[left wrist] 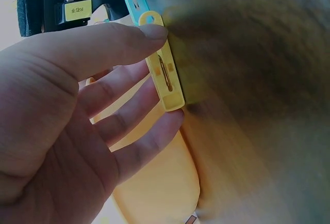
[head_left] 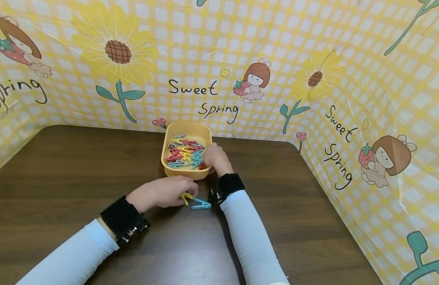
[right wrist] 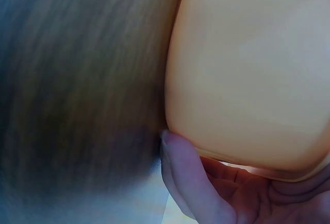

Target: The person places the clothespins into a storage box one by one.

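Brown wooden desk [head_left: 70,166], walled at 9, 12 and 3 o'clock by a yellow checked backdrop [head_left: 219,51] printed with sunflowers and "Sweet Spring". Yellow plastic tub [head_left: 169,168] near the middle of the desk, toward 12 o'clock, heaped with clothes pegs [head_left: 185,154] in red, yellow and blue.

Right hand [head_left: 215,158] at the tub's 4 o'clock corner, reaching over the rim; in the right wrist view, thumb pressed against the tub's outer wall with fingers curled over the rim; cannot tell whether a peg is held inside.

Left hand [head_left: 166,192] just at 6 o'clock of the tub, low on the desk, pinching a yellow peg [left wrist: 166,77] between thumb and fingertips, remaining fingers loosely spread.

Blue peg [head_left: 201,204] flat on the desk, touching the yellow peg's tip at its 4 o'clock side, between both wrists.
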`<control>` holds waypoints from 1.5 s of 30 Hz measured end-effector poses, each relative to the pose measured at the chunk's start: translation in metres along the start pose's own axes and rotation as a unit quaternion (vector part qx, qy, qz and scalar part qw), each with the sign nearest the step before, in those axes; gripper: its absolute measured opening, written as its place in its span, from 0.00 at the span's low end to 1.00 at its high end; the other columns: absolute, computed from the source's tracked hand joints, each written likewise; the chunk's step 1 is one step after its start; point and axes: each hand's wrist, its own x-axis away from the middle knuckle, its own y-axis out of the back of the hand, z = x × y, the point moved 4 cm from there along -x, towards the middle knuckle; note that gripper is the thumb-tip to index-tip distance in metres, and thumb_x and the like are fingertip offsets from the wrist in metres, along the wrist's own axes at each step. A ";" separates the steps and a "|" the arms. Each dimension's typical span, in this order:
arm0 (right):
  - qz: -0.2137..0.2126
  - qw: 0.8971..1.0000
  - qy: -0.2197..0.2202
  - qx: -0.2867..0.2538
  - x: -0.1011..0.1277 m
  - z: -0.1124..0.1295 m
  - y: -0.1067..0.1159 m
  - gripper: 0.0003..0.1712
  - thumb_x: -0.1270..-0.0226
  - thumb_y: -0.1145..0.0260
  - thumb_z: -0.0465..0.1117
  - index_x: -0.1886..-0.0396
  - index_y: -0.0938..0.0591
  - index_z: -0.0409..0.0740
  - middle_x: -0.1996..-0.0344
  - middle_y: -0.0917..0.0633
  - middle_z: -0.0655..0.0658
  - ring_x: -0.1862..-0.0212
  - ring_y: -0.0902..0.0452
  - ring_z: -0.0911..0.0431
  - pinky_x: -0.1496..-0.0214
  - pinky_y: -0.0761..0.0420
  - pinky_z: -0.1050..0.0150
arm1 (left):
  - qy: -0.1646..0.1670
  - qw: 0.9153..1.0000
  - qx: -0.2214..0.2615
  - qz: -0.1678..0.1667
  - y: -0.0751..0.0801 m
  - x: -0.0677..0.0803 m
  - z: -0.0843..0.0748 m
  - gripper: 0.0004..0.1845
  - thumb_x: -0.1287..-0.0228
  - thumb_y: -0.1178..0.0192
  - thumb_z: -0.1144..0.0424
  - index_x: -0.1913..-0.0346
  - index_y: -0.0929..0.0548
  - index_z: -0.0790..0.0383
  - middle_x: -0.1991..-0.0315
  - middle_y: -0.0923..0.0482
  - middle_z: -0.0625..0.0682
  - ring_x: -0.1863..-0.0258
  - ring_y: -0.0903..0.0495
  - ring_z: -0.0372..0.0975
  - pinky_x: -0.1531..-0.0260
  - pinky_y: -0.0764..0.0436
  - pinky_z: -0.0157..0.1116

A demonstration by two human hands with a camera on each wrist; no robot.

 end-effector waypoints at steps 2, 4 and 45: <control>0.003 1.000 0.000 -0.001 0.001 0.000 0.000 0.26 0.14 0.44 0.37 0.24 0.34 0.37 0.51 0.17 0.34 0.69 0.13 0.47 0.71 0.08 0.58 | 0.000 1.000 -0.003 -0.001 -0.001 0.000 0.000 0.15 0.36 0.24 0.72 0.51 0.13 0.54 0.56 0.15 0.48 0.58 0.21 0.37 0.51 0.14 0.36; 0.009 1.000 -0.001 -0.002 0.001 0.000 0.001 0.26 0.14 0.44 0.38 0.23 0.35 0.38 0.50 0.17 0.34 0.68 0.13 0.47 0.69 0.07 0.58 | -0.001 1.000 -0.005 -0.001 -0.001 0.000 0.000 0.15 0.36 0.24 0.72 0.51 0.14 0.54 0.56 0.15 0.48 0.57 0.21 0.37 0.51 0.14 0.36; 0.022 1.000 0.008 -0.010 -0.006 -0.001 0.002 0.28 0.16 0.45 0.34 0.22 0.35 0.35 0.42 0.18 0.30 0.70 0.12 0.45 0.72 0.08 0.57 | -0.011 0.998 0.045 -0.047 0.076 0.001 0.002 0.13 0.28 0.30 0.67 0.44 0.13 0.57 0.47 0.12 0.50 0.47 0.16 0.42 0.39 0.14 0.50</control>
